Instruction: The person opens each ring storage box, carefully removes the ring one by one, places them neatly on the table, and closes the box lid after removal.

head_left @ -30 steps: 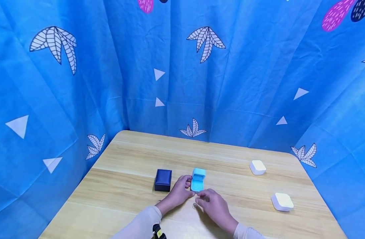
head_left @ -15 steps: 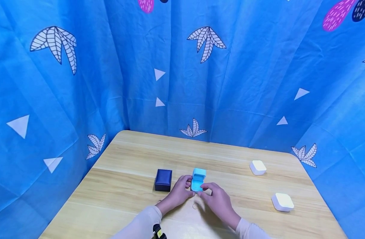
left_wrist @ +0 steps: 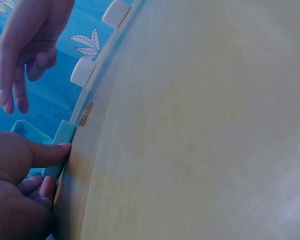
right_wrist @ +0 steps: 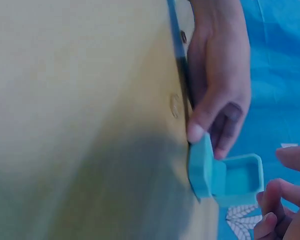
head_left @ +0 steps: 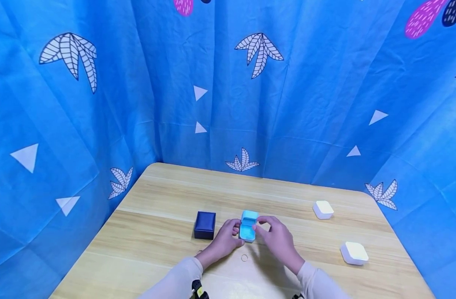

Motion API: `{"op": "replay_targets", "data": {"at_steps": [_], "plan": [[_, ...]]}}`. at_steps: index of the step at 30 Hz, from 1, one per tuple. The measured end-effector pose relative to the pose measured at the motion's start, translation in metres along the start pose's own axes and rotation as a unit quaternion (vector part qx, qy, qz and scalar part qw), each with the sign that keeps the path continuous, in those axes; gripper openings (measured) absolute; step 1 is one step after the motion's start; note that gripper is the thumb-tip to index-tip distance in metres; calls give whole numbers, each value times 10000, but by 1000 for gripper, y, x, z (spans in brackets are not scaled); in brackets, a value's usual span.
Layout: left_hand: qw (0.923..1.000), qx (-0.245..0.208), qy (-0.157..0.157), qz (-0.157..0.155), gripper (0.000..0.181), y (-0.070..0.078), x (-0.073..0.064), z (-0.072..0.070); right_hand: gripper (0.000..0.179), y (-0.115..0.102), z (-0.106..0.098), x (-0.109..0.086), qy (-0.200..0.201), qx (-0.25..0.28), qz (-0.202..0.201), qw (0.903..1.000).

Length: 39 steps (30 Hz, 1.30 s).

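Note:
A turquoise ring box point(head_left: 247, 233) stands on the table with its lid raised. My left hand point(head_left: 225, 241) grips its base from the left, thumb at the front and fingers behind, as the left wrist view confirms. At the box's right side is my right hand point(head_left: 277, 240); its fingers are loosely bent, close to the raised lid, with nothing seen between them. On the table in front of the box lies a gold ring point(head_left: 244, 258), also visible as a ring point(right_wrist: 175, 106) in the right wrist view. Whether anything sits inside the box is too small to tell.
To the left stands a closed dark blue box point(head_left: 205, 225). Two white rounded boxes, one farther back point(head_left: 323, 209) and one nearer point(head_left: 354, 253), are at the right. Another ring point(right_wrist: 183, 36) lies beside my left wrist. A blue curtain point(head_left: 228, 104) surrounds the table.
My right hand has gone from near the ring in front, over the box's inside, to the right side of the lid. The left hand keeps its hold on the box.

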State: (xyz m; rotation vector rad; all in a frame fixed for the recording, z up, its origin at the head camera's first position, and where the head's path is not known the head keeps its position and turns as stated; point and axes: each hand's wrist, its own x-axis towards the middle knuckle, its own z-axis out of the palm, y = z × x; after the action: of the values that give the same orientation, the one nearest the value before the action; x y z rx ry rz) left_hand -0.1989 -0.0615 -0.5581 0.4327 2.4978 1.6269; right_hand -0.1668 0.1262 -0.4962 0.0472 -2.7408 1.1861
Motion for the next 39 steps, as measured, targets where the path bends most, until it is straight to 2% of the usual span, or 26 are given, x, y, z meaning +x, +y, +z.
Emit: {"op": "replay_targets", "data": {"at_steps": [6,15,21,24,28,36,39], "plan": [[10000,-14,-38,-49,57,-1,2,1,32,1,-8,16,74,-92,17,9999],[10000,4,-63,12,57,-1,3,2,44,4,-7,29,-73,36,82,9999],[9999,53,-81,-93,58,-1,3,1,50,11,-1,37,-305,436,315,9981],[9999,41,-58,-85,59,-3,3,0,54,15,3,43,-615,943,486,9925],[10000,-2,-54,-55,58,-3,3,-1,57,22,6,50,-1072,1551,865,9783],[9998,114,-97,-125,57,-2,2,-1,68,34,8,55,-1545,2079,1341,9565],[9999,112,-88,-74,57,-2,2,-1,74,37,11,55,-1645,2113,1411,9531]]}}
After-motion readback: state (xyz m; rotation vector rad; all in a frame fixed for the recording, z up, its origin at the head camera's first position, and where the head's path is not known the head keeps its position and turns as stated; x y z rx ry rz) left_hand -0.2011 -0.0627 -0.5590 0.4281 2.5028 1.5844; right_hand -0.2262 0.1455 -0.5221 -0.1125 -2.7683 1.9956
